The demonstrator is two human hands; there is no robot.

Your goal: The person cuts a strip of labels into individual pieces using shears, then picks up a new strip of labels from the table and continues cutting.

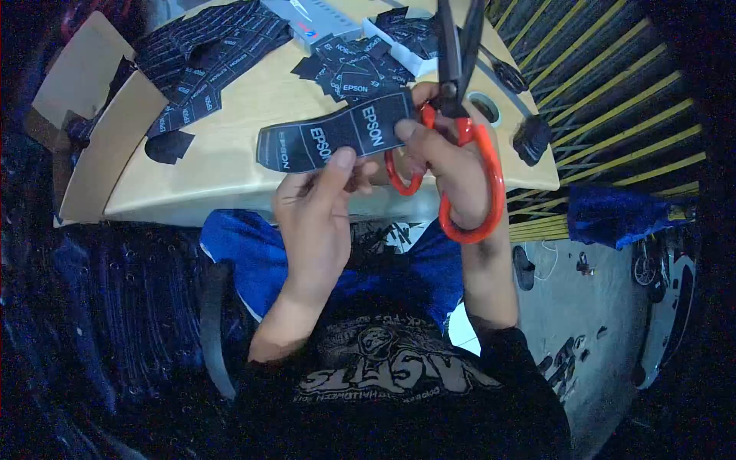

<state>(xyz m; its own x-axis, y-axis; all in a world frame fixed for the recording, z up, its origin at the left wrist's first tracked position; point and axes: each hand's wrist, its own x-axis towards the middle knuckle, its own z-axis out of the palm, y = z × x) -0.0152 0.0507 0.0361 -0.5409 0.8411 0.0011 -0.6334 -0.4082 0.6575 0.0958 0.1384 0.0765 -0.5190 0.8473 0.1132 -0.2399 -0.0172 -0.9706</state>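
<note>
A strip of black EPSON labels (337, 132) is stretched between my two hands above the table's near edge. My left hand (322, 207) pinches its lower middle between thumb and fingers. At the strip's right end, the thumb of my right hand (460, 169) presses on the label. The same hand carries a pair of scissors (491, 192) with red handles looped over the fingers; their dark blades point up and away from me. Past the strip lies a heap of cut EPSON labels (356, 69).
Uncut label sheets (207, 54) spread over the wooden table (238, 153). A cardboard box (107, 146) stands at the left, a white box (406, 54) with labels at the back. A tape roll (484, 109) sits at the right; yellow-black bars (613, 100) rise beyond.
</note>
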